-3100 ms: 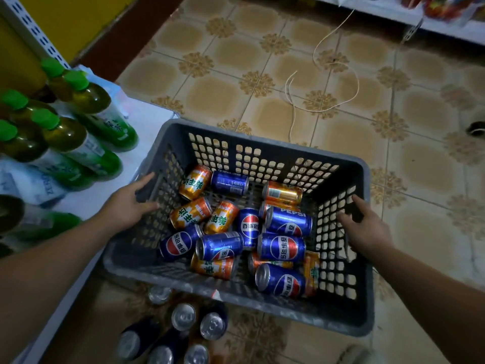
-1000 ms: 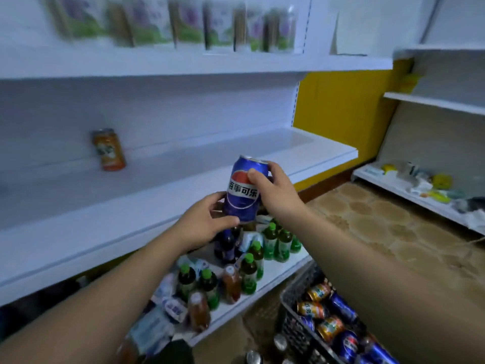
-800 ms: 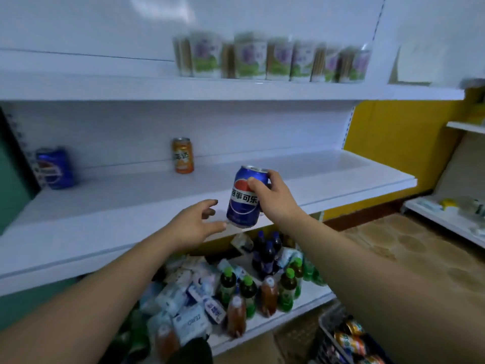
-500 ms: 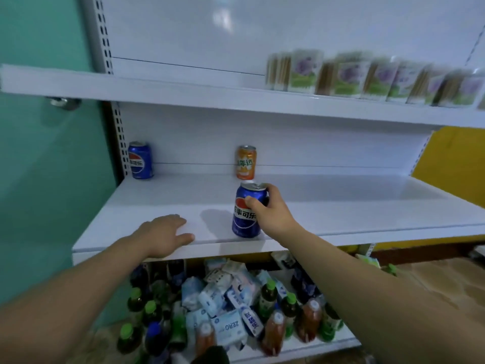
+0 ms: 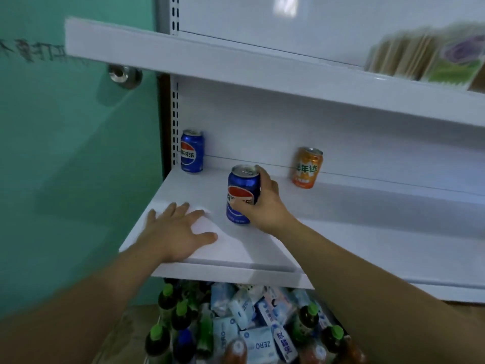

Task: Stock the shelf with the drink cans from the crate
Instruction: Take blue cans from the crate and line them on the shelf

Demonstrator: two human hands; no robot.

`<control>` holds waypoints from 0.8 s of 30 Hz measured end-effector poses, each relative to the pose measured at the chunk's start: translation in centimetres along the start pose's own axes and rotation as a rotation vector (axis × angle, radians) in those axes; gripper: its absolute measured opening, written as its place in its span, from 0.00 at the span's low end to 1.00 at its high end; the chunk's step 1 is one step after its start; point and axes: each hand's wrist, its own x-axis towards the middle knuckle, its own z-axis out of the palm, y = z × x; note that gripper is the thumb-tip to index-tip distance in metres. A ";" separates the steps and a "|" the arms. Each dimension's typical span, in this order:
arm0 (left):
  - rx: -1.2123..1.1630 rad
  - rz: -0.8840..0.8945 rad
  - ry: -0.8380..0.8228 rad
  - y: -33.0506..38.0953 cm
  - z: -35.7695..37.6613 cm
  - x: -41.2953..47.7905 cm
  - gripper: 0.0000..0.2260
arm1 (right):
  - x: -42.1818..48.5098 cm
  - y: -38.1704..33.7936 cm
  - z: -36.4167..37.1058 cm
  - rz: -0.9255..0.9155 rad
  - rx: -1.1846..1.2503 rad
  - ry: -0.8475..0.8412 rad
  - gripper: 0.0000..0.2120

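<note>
Right hand (image 5: 263, 203) is wrapped around a blue can (image 5: 242, 194), fingers curled on its side, the can upright on the white shelf (image 5: 341, 232), left of middle. Left hand (image 5: 175, 231) lies flat, fingers spread, at the shelf's front left corner. Another blue can (image 5: 192, 151) stands in the back left corner; an orange can (image 5: 307, 167) against the back edge.

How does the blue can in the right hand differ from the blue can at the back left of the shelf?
The held blue can stands mid-shelf toward the front, with the right hand wrapped around it; the back blue can stands free in the rear left corner. The held can's logo is partly covered by fingers; the back can's shows fully. Both are upright with matching labels.
</note>
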 end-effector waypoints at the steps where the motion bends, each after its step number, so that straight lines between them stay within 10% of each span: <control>1: -0.005 -0.003 0.001 -0.1 0.0 0.1 0.37 | 0.7 0.1 0.5 -0.008 -0.042 -0.005 0.41; 24: -0.060 -0.001 -0.002 -0.7 0.4 0.2 0.37 | 17.4 2.0 8.3 -0.100 -0.051 0.138 0.34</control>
